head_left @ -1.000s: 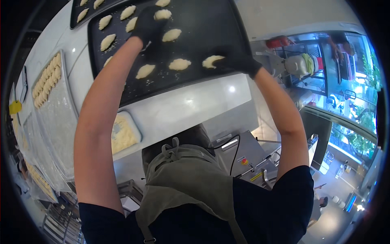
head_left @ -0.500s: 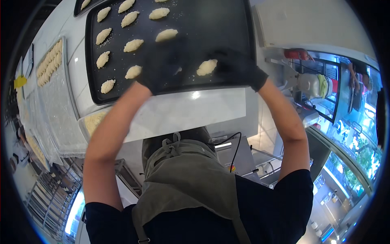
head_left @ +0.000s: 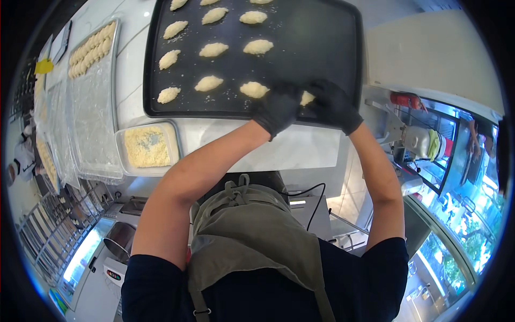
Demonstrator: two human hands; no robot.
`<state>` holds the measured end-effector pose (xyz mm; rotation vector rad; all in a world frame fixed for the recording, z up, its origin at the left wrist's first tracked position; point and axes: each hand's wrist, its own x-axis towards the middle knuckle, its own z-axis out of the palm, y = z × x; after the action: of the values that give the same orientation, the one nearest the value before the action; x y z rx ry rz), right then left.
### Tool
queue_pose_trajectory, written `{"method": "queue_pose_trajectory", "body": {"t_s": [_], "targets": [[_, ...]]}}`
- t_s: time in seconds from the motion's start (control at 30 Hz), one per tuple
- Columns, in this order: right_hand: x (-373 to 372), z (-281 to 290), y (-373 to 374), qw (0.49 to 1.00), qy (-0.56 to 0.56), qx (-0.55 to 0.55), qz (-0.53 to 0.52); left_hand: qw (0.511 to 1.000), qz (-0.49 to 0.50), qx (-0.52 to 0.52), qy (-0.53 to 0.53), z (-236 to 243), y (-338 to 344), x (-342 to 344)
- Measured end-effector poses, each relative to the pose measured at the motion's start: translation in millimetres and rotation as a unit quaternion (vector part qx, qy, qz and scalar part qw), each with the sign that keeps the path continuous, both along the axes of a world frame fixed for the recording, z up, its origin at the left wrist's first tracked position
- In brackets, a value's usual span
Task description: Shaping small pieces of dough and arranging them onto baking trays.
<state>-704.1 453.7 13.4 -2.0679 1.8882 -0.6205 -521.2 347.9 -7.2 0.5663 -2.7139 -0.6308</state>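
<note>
On a large dark baking tray (head_left: 327,32), several pale, spindle-shaped dough pieces (head_left: 258,47) lie in rows, coated with coarse crumbs. My left hand (head_left: 280,109) and my right hand (head_left: 338,107), both in black gloves, come together at the tray's near right part. Between them shows a narrow bit of one crumbed dough piece (head_left: 307,98); fingers from both sides cover its ends. Dark gloves against the dark tray blur the fingertips. Just left of my left hand, another dough piece (head_left: 253,89) lies free on the tray.
Left of the tray, a clear tub (head_left: 145,171) holds pale crumbs (head_left: 147,146). Farther left, a long metal tray (head_left: 115,70) carries rows of shaped dough (head_left: 92,49) under partly drawn-back plastic film (head_left: 91,123). The white worktop's near edge (head_left: 257,168) runs before my apron.
My left hand has moved right, off one dough piece, to the piece beside my right hand. The view has shifted left, so the crumb tub shows more fully.
</note>
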Motion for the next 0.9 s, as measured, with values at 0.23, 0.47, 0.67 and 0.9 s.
{"method": "queue_pose_trajectory", "body": {"t_s": [0.23,0.47,0.67,0.9], "targets": [[16,28,-1,0.992,-0.023,0.092,-0.082,0.994,0.014,-0.113,0.002,42,-33,36],[30,21,-16,0.999,0.023,0.045,-0.013,0.999,0.011,0.004,-0.052,4,-68,76],[32,41,-27,0.996,0.015,0.084,-0.011,0.996,0.071,-0.052,0.025,45,-85,101],[36,51,-116,0.999,-0.017,-0.017,-0.023,0.997,0.070,0.017,-0.011,16,-137,153]]}}
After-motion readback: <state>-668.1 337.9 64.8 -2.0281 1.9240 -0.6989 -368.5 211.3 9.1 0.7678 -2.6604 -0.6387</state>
